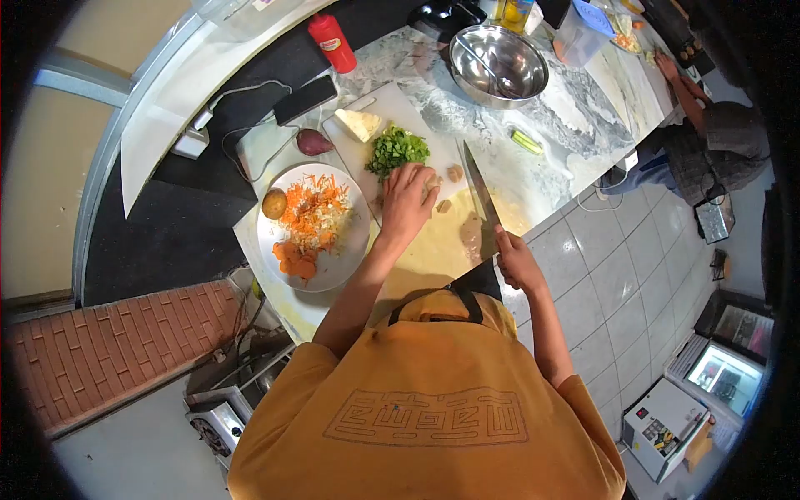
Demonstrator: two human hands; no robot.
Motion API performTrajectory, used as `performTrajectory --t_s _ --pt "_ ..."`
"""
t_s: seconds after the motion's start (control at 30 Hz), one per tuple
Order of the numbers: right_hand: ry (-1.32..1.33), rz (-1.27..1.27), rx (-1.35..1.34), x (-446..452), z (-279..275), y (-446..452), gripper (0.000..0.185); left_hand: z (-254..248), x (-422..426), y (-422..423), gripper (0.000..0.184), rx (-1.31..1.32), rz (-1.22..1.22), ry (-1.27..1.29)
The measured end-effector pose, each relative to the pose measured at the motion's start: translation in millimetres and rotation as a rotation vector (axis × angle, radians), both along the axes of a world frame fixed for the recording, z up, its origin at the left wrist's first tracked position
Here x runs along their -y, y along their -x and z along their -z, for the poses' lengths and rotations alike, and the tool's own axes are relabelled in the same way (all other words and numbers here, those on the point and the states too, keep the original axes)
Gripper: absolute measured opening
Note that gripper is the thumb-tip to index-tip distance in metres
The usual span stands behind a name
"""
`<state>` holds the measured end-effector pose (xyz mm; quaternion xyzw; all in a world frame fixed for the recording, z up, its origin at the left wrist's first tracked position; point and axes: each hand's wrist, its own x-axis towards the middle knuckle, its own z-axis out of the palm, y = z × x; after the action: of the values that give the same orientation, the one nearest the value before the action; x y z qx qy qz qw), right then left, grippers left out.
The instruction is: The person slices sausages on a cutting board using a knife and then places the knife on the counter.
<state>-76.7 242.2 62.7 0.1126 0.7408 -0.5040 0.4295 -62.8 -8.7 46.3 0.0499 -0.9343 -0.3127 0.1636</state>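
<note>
My right hand point(518, 262) is closed round the handle of a long knife point(481, 183), its blade pointing away from me over the yellowish board point(450, 242). Beside the chopped green herbs point(398, 150), my left hand point(406, 200) rests low with its fingers bent over small pale pieces; what lies under the fingers is hidden. More pale pieces point(454, 172) lie between that hand and the blade. A larger pale piece point(472, 236) sits near the knife handle. Behind the herbs, a cream-coloured wedge point(358, 125) is on the white board point(340, 137).
A plate point(362, 242) of shredded vegetables stands at the left, near a red onion point(313, 142) and a phone point(305, 100). Farther back are a red bottle point(332, 43) and a steel bowl point(533, 79). Another person point(721, 150) works at the far right.
</note>
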Motion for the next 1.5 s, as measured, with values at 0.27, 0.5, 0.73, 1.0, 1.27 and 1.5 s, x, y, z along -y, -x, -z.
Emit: performTrajectory --t_s 0.27,0.5,0.73,1.0,1.27,1.5 --pt "-0.024 -0.053 -0.012 2 0 -6 0.059 17 4 23 0.031 0.081 0.006 0.280" --pt "-0.047 -0.098 -0.084 -5 6 -15 0.062 21 11 27 0.024 0.064 0.078 0.290" --pt "-0.037 -0.229 -0.157 -3 3 -20 0.062 -12 26 7 0.022 -0.078 -0.016 0.084" --pt "-0.075 -0.195 -0.208 -4 20 -15 0.062 -8 42 -45 0.026 0.047 -0.125 0.117" --pt "-0.118 -0.315 -0.115 5 1 -13 0.063 9 28 -16 0.035 0.043 -0.084 0.184" --pt "-0.014 -0.146 -0.272 -6 33 -18 0.051 9 21 -6 0.031 0.082 -0.062 0.243"
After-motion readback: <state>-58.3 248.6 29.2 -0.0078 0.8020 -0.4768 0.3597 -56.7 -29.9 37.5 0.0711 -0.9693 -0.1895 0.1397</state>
